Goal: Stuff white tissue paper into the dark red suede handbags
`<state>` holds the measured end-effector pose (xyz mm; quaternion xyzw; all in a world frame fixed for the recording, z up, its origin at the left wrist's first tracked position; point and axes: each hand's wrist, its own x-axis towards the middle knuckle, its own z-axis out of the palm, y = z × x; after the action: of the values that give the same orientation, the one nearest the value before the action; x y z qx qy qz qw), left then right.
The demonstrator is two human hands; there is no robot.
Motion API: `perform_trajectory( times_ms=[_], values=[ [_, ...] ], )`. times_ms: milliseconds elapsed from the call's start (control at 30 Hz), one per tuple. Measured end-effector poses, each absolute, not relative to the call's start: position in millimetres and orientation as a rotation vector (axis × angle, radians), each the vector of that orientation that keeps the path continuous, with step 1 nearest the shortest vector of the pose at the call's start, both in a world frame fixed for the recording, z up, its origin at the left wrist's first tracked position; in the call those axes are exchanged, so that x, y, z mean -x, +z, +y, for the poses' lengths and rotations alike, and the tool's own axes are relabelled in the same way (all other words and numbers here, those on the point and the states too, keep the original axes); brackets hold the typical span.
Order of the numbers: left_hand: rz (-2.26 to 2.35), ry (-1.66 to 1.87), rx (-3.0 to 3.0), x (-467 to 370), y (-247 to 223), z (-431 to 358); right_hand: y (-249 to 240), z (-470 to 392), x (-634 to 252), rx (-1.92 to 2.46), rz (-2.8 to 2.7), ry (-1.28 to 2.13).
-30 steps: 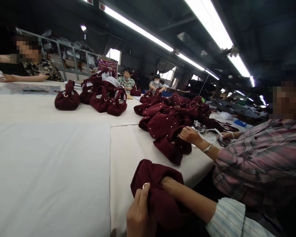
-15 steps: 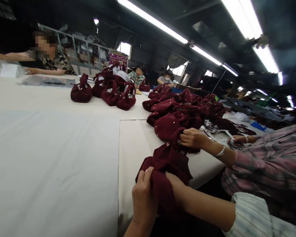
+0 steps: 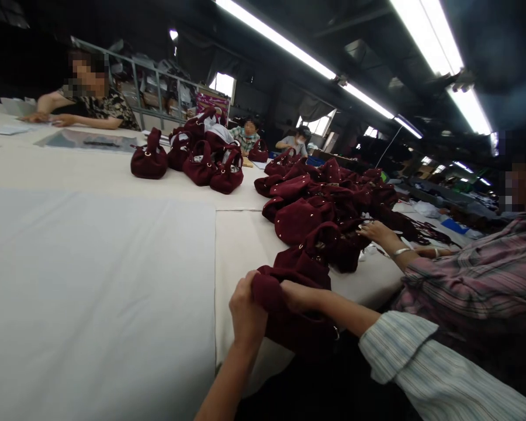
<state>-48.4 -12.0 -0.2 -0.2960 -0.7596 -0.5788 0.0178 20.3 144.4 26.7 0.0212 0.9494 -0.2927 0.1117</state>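
My left hand (image 3: pixel 245 307) and my right hand (image 3: pixel 298 295) both grip a dark red suede bag (image 3: pixel 296 318) at the near edge of the white table (image 3: pixel 96 269). The left fingers curl over the bag's rolled top edge; the right hand clutches the fabric just beside it. The bag hangs partly over the table edge. A second dark red bag (image 3: pixel 304 260) lies just behind it.
A person in a plaid shirt sits at my right, one hand (image 3: pixel 377 233) on a heap of dark red bags (image 3: pixel 328 199). Finished knotted bags (image 3: pixel 193 158) stand further back. Other people sit at the far end. Metal shelving stands behind them.
I have lifted the bag and bunched its top edge between both hands. The neighbour's hand let go of the bag near mine and moved back to the heap. The view shifted slightly left.
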Motion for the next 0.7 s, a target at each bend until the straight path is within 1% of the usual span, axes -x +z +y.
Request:
perform_trajectory(
  times_ms=[67, 133, 167, 267, 333, 400, 500, 633, 700],
  values=[
    [-2.436, -1.751, 0.872, 60.7, 8.2, -20.7, 48.2, 147.4, -14.6, 0.003, 2.736, -0.929],
    [-2.515, -1.669, 0.791, 72.2, 16.2, -31.2, 70.1, 146.9, -11.8, -0.073, 2.763, -0.921],
    [-2.548, -1.628, 0.749, 76.9, 19.7, -36.4, 79.6, 144.4, -10.7, -0.176, 2.803, -0.814],
    [-2.657, -1.495, 0.672, 84.1, 26.1, -48.1, 99.8, 131.6, -6.8, -0.52, 2.868, -0.241],
    [-2.763, -1.364, 0.637, 83.3, 26.2, -52.6, 106.8, 123.6, -4.2, -0.559, 2.842, -0.017],
    [-2.855, -1.22, 0.62, 80.1, 23.4, -55.0, 108.0, 118.4, -3.1, -0.493, 2.814, 0.011],
    [-2.897, -1.094, 0.65, 77.1, 16.0, -54.8, 97.0, 113.0, -1.9, -0.447, 2.761, 0.068],
    [-2.682, -0.985, 0.821, 83.7, 9.0, -46.5, 71.6, 109.2, 5.2, -0.598, 2.765, 0.063],
    [-2.606, -1.004, 0.998, 89.8, 10.4, -40.4, 65.7, 115.7, 8.5, -0.638, 2.819, 0.035]
  ],
)
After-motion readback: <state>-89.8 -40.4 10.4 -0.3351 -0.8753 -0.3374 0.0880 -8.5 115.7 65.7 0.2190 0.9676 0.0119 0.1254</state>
